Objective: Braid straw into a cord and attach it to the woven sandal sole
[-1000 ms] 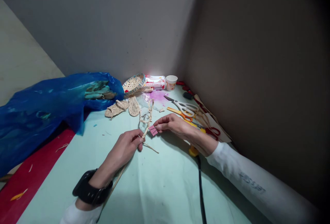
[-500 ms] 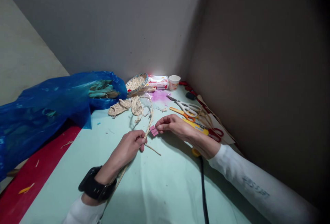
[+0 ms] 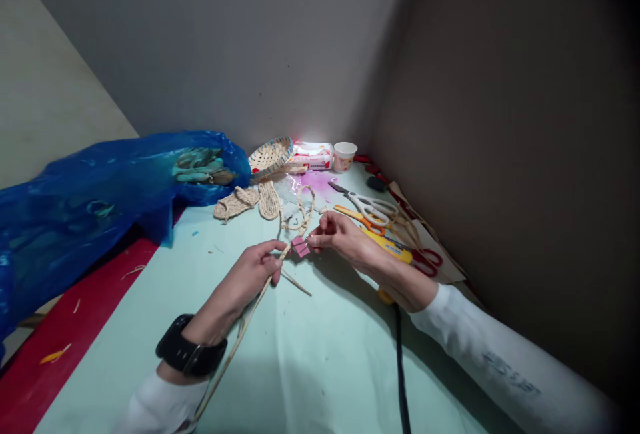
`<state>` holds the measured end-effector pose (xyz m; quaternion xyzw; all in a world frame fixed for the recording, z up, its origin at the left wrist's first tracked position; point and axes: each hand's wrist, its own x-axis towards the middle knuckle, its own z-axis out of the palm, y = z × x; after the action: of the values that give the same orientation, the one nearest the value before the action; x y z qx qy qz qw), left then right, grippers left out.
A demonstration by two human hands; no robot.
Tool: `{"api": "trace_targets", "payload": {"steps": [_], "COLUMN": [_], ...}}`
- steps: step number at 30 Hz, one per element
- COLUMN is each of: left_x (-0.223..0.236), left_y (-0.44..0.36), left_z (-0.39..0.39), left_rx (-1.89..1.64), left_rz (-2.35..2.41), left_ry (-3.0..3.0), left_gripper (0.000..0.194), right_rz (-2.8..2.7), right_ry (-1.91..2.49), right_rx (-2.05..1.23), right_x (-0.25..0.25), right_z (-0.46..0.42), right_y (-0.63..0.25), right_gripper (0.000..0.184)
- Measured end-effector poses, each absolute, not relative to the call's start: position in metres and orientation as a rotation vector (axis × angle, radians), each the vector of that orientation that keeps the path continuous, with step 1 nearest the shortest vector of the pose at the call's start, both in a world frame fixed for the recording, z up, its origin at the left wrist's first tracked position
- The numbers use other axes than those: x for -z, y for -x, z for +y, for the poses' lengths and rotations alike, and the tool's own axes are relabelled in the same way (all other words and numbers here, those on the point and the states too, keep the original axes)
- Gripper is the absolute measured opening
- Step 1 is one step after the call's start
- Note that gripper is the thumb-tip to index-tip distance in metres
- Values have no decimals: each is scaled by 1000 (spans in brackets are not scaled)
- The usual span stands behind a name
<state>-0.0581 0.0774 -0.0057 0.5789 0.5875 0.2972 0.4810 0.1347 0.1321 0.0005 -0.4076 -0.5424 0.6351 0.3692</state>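
My left hand pinches a pale braided straw cord between thumb and fingers. One long strand trails from it toward my forearm, and a short end sticks out to the right. Past the fingers the braid curls into a loop on the table. My right hand is closed on the wire handles of a pink binder clip, whose body sits right beside the braid. Whether its jaws grip the cord I cannot tell. Two small woven straw pieces, a slipper shape and a sole shape, lie behind.
A blue plastic bag of husks lies at left. Along the back stand a woven basket, a tissue pack and a paper cup. White scissors, orange scissors and a yellow tool with black cable lie at right.
My right hand has turned the pink binder clip slightly and keeps it close to the braid. The braid's far part now curls to the right in a loop. The view has shifted slightly.
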Motion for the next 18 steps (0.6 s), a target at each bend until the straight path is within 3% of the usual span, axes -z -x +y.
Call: {"api": "trace_targets", "payload": {"steps": [9,18], "left_x": [4,6], "left_y": [59,53], "left_z": [78,76], "left_rx": [-740,-701], "left_rz": [1387,1460], "left_ry": [-1263,-1492], "left_gripper": [43,37], "right_rz": [-1354,-1363], "right_ry": [1049,1059], "right_rx": [-1611,-1616], "right_x": [6,3], "right_z": [132,128], "right_y": [-141,-138], "right_gripper": [40,40]}}
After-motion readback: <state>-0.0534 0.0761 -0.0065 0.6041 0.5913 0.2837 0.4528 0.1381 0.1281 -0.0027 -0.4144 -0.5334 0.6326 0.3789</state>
